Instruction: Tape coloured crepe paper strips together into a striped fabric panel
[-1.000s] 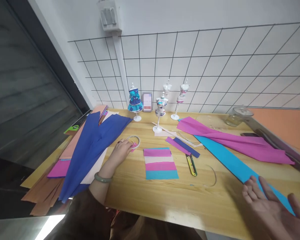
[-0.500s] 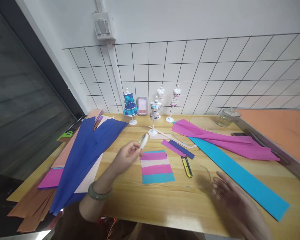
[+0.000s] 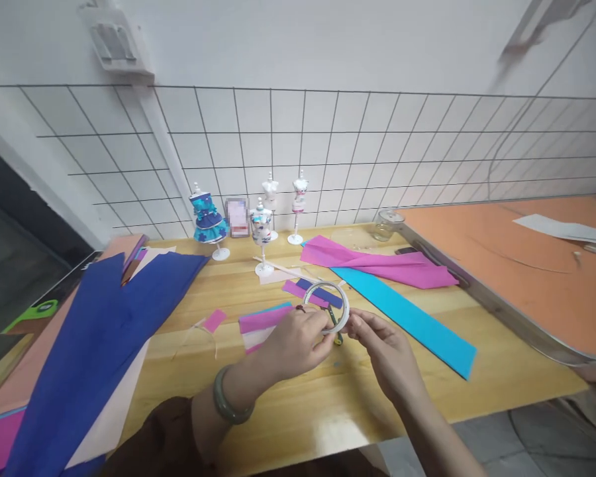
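Observation:
Both hands meet over the middle of the wooden table (image 3: 288,404). My left hand (image 3: 298,343), with a green bangle on the wrist, and my right hand (image 3: 380,348) are closed on a ring-shaped roll of clear tape (image 3: 332,306), held upright between them. Under the left hand lies a small stack of pink, white and blue paper strips (image 3: 261,324). A yellow-handled tool (image 3: 335,324) lies on the table behind the roll, partly hidden.
Large dark blue paper sheets (image 3: 99,331) cover the left of the table. A long cyan strip (image 3: 402,315) and pink sheets (image 3: 377,262) lie to the right. Several small mannequins (image 3: 263,228) and a glass jar (image 3: 386,225) stand at the back. An orange board (image 3: 516,265) lies at right.
My left hand lifted the tape roll from beside the blue sheets and carried it rightwards. My right hand came in from the right and took hold of the roll. The view swung right.

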The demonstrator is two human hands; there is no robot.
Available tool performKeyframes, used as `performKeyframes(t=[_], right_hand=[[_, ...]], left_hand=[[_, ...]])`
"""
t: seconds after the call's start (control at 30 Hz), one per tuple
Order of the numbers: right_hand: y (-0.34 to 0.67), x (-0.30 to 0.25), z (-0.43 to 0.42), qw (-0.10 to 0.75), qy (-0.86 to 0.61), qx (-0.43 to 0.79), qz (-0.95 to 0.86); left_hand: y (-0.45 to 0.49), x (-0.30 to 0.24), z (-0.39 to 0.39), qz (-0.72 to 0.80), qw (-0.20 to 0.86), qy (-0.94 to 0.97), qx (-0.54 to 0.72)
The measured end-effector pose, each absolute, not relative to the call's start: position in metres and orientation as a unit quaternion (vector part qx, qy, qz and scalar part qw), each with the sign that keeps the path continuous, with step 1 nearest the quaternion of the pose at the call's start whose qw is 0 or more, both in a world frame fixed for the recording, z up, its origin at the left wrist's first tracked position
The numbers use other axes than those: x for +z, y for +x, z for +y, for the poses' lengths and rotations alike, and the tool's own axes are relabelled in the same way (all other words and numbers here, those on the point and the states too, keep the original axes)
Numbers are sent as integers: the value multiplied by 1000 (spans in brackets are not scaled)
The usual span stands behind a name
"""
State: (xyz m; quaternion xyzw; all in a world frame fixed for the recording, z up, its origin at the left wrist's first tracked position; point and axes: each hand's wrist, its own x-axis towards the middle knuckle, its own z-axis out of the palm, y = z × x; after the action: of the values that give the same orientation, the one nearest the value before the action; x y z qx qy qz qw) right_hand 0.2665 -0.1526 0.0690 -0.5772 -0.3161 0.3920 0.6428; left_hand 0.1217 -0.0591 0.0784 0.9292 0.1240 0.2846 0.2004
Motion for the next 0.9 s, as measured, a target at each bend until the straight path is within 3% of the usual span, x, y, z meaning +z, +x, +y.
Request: performKeyframes(t=[0.23,0.43,0.57,0.9], right_hand=[[273,63,-148,667,-560,402,-282],[278,56,-148,632,-620,335,-322],[275,60,-146,631,-593,377,-328],[280,60,-149,582,-660,291,-375]], left_hand=[[131,67,-53,97,230,932,265],[128,65,-47,132,285,910,273],[129,65,-47,117,266,920,261],[128,66,-48,114,277,921,251]])
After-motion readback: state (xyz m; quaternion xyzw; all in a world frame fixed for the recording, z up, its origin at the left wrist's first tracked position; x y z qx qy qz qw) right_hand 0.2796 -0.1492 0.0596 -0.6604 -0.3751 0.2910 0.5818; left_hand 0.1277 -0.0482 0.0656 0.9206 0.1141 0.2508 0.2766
